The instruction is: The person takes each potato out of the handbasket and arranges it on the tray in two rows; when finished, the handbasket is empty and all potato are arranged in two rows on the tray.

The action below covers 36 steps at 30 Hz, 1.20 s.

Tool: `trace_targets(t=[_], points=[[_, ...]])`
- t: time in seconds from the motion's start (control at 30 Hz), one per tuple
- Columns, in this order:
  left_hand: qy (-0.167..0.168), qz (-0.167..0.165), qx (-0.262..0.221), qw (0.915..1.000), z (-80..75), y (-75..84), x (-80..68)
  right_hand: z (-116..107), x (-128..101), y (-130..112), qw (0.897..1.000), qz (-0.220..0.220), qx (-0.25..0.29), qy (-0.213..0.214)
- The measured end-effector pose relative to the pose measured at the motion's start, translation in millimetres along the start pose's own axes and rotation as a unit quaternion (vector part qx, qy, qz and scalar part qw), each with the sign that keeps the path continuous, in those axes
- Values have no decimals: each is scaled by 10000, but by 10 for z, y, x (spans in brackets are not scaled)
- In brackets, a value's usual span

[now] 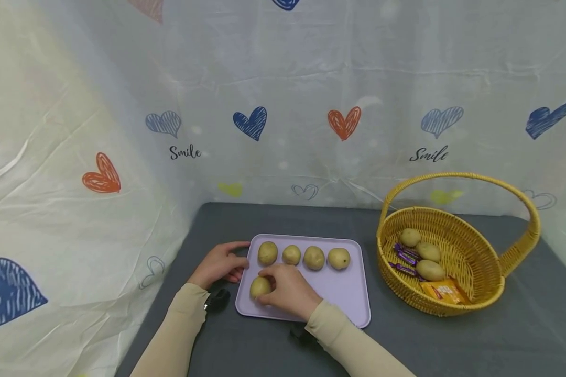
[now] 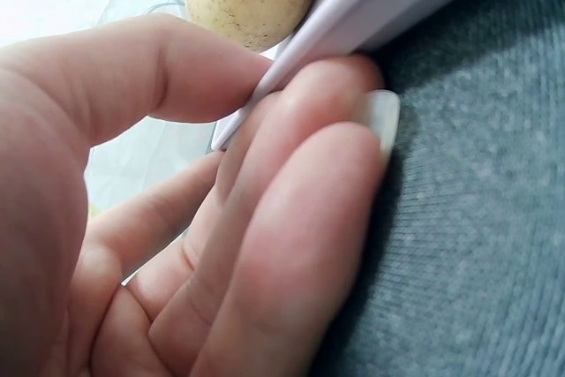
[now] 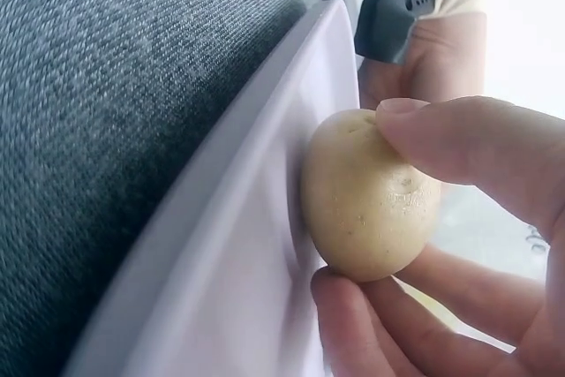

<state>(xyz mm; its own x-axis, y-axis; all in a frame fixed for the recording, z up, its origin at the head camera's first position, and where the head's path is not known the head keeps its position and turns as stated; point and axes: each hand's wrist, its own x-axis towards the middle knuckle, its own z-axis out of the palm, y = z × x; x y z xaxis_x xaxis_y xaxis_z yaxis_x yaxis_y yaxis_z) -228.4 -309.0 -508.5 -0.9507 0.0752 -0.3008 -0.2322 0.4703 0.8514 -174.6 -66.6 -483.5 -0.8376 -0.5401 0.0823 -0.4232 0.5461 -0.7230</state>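
A lilac tray (image 1: 330, 293) lies on the dark cloth, with several potatoes in a row along its far side, among them one potato (image 1: 314, 258) near the middle. My left hand (image 1: 220, 266) pinches the tray's left rim, thumb over the edge and fingers curled against its outside, as the left wrist view shows. At the tray's near left, my right hand (image 1: 290, 290) holds another potato (image 3: 366, 196) between thumb and fingers. That potato sits at the tray's surface; whether it bears its full weight there I cannot tell.
To the right stands a yellow wicker basket (image 1: 481, 262) with a tall arched handle. Inside are potatoes (image 1: 430, 270), purple-wrapped sweets (image 1: 407, 255) and an orange packet (image 1: 443, 291). A white curtain (image 1: 283, 78) printed with hearts hangs behind the table.
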Motion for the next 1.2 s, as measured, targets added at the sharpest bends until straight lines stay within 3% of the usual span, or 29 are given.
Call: trace_targets(t=[0.4, 0.63, 0.77, 0.9, 1.03, 1.2], points=[[-208, 93, 124, 9997, 164, 166, 126, -150, -130, 107, 9999, 155, 5, 65], [-270, 130, 120, 9995, 150, 175, 82, -368, -303, 131, 9999, 128, -27, 60], [-202, 81, 169, 9996, 107, 155, 44, -677, -542, 187, 9996, 69, 62, 263], [-242, 101, 230, 9994, 82, 132, 24, -1075, -910, 326, 9958, 72, -409, 814], [-239, 26, 232, 9994, 53, 93, 9, -1476, -1298, 507, 9846, 378, -960, 1409], [-249, -13, 279, 9993, -2, 25, -33, -1886, -1659, 749, 9739, 966, -970, 1811]])
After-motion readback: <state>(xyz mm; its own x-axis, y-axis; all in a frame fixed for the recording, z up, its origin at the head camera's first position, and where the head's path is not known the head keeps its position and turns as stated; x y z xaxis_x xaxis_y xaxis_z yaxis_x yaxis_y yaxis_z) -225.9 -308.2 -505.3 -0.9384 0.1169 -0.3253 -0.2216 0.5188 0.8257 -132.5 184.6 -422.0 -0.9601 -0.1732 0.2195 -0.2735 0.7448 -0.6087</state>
